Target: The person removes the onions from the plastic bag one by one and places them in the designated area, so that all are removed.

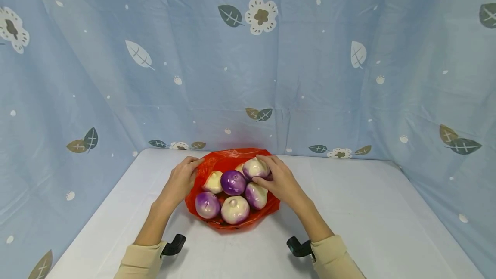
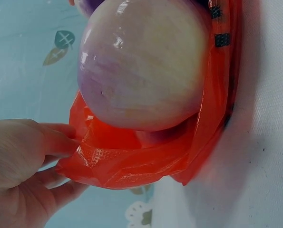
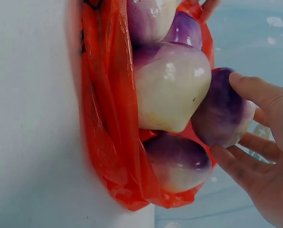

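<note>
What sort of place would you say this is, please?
Probably a small staged work area indoors: a blue leaf-patterned curtain hangs behind and at both sides of a white table, which holds only a red bag of purple-and-white vegetables.

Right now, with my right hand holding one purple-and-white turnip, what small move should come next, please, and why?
Probably lift the held turnip slightly upward: the right hand grips it above the other turnips, nothing visible lies on top of it, and the left hand steadies the rim of the red bag.
</note>
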Demonstrator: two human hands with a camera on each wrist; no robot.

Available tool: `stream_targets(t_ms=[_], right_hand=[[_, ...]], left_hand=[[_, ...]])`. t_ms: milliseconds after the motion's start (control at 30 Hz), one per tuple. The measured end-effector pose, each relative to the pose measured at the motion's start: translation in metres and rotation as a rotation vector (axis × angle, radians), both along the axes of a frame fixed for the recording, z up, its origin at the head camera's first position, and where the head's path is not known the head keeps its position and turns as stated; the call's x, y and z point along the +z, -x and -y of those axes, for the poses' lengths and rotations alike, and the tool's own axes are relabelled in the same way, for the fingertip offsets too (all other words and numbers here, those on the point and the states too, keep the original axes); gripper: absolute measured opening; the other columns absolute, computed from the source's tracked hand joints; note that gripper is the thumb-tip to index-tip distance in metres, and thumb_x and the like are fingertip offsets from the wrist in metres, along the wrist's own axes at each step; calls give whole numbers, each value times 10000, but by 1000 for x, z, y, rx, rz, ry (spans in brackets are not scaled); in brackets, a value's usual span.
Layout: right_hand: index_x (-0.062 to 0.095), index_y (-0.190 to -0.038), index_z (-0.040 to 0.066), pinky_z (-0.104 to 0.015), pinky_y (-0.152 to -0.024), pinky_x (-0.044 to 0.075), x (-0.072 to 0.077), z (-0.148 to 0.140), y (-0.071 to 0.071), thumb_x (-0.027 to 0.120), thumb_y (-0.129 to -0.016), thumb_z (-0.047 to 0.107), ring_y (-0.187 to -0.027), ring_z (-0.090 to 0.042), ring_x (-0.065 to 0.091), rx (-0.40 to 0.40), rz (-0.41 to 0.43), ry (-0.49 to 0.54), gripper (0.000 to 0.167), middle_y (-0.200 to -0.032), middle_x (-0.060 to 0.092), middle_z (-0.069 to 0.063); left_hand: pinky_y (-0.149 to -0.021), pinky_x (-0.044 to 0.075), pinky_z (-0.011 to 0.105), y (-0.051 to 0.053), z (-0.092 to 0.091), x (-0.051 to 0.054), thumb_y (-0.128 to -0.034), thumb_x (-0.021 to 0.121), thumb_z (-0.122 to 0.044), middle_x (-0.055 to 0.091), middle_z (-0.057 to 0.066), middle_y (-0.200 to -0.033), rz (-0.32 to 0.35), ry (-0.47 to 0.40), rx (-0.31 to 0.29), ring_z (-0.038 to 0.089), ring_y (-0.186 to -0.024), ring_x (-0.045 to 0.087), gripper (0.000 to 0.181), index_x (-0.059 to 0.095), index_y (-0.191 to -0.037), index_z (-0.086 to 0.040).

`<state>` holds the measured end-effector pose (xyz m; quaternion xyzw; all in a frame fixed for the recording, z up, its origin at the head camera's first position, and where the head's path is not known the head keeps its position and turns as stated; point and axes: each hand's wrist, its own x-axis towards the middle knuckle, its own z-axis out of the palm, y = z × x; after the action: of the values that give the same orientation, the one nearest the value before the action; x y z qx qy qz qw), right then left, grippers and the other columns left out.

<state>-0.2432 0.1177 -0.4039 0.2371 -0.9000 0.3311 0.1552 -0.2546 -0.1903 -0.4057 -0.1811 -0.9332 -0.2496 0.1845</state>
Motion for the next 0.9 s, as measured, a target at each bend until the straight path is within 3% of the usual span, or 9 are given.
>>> stream_targets(t_ms=[367,533,900], right_hand=[[513,-1404,158,-426,-935,573,4,-25,-10,775,-841,320,-1146,-239,595,-42,-32,8,642,-1292,584,-60],[521,-1390,135,-374,-823,611,4,-38,-12,788,-831,284,-1117,-225,601,-44,-45,43,637,-1285,586,-70],[526,-1388,120,-354,-796,615,2,-59,-20,811,-809,228,-1151,-227,601,-66,-109,67,655,-1308,583,-76]], left_hand=[[-912,563,503,-1,0,1,-882,610,86,645,166,-1144,-6,11,-2,352,-1043,659,382,640,-1256,13],[-915,560,510,-1,0,1,-876,620,89,647,165,-1140,-6,14,-3,353,-1042,659,388,640,-1256,13],[-910,565,500,-1,-1,-1,-885,622,77,646,165,-1140,8,0,2,351,-1045,659,379,639,-1258,14]])
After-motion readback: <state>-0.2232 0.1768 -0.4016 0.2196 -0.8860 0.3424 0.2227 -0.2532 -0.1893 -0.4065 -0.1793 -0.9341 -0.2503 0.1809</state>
